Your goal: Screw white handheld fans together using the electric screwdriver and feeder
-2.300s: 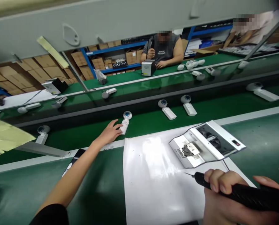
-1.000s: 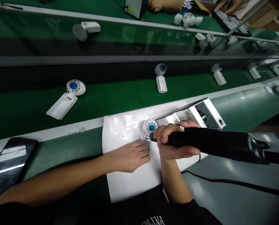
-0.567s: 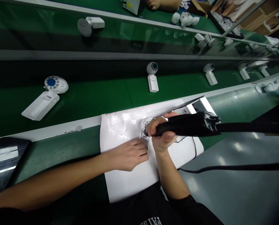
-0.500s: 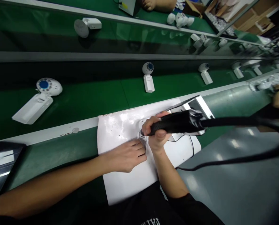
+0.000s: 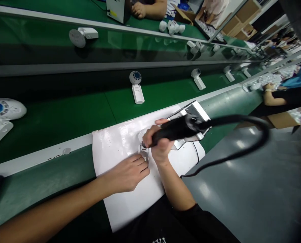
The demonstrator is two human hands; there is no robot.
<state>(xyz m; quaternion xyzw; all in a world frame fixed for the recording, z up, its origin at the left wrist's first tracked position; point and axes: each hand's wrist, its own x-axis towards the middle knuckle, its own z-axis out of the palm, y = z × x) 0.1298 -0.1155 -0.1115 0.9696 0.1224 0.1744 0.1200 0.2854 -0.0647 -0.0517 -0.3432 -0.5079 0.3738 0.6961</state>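
Observation:
My right hand [image 5: 159, 140] is wrapped around a black electric screwdriver [image 5: 175, 130], which slants with its tip down to the left. Under that tip lies a small white device [image 5: 142, 135] with a round head and a rectangular body, partly covered by my hands. The fingers of my left hand [image 5: 130, 173] are closed on the lower body of this device and press it onto the white mat [image 5: 125, 202]. Where the screwdriver tip meets the device is hidden by my right fingers.
Similar white devices [image 5: 137, 92] stand spaced along the green conveyor belt [image 5: 87, 116] beyond the mat. A metal-framed box [image 5: 201, 111] sits right of my right hand. The screwdriver's black cable [image 5: 265, 130] loops over the floor side. Other people work across and at far right.
My view has turned somewhat to the right, so everything sits further left. Devices on the belt have also moved left relative to the mat. Both hands keep their hold.

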